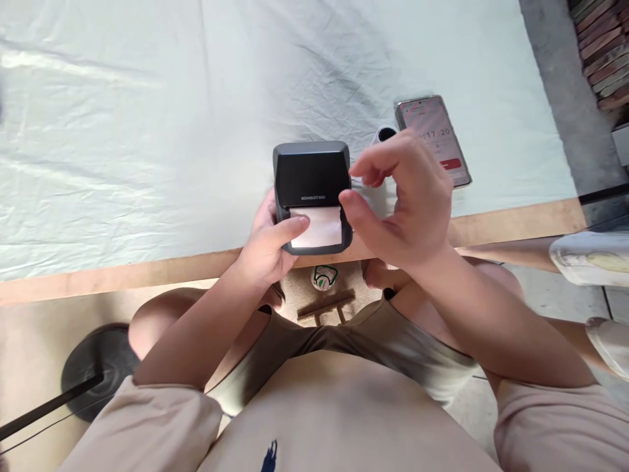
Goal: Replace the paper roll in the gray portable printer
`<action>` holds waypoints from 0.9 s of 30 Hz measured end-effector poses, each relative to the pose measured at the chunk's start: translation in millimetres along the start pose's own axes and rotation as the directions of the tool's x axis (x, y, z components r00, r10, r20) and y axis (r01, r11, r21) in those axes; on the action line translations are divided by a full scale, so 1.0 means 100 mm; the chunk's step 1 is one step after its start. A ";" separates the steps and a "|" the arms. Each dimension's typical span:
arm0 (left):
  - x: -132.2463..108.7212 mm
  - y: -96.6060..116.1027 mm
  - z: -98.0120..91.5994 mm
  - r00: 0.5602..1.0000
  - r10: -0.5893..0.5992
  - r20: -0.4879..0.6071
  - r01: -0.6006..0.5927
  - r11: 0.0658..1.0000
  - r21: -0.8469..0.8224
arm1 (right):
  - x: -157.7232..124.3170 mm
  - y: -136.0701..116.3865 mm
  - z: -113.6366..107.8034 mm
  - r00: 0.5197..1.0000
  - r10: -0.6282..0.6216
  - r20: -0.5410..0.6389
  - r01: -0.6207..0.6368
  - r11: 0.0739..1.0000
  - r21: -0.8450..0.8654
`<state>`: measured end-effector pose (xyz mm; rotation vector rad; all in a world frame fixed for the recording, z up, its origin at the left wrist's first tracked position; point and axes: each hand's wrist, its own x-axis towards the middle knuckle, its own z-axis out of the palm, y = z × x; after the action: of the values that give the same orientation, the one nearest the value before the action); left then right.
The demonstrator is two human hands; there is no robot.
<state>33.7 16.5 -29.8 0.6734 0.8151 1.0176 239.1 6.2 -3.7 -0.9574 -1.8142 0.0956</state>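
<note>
A dark label printer [312, 172] is held over the table's front edge by my left hand [270, 246]. Its fingers wrap the printer's left side, and the thumb presses on the white label paper [322, 229] at the front opening. The printer's black lid looks closed. Close to the printer's right edge is my right hand [407, 196], its thumb and forefinger apart with a gap between them and nothing visible inside. The other fingers of that hand are curled. Partly behind my right hand stands a white cylindrical thing with a dark round top [386, 134].
A phone [459, 157] showing a timer lies beyond my right hand on the pale cloth [147, 131]. The table's wooden edge [147, 271] runs below. A black round base [98, 370] stands on the floor at left. Another person's legs show at right.
</note>
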 end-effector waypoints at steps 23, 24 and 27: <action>-0.05 -0.06 0.09 0.995 0.091 -0.032 -0.090 0.996 0.004 | -0.14 0.03 0.11 0.795 0.422 0.436 -0.578 0.746 0.331; -0.04 -0.06 0.10 0.994 0.089 -0.060 -0.090 0.996 -0.016 | -0.14 0.05 0.09 0.817 0.403 0.413 -0.530 0.806 0.263; -0.01 -0.05 0.09 0.993 0.025 -0.117 -0.031 0.998 -0.056 | -0.07 0.06 -0.02 0.882 0.346 0.320 -0.379 0.924 0.045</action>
<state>43.0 12.4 -28.3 0.5822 0.8763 1.1093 244.6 4.9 -11.4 -1.2512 -1.8624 0.6012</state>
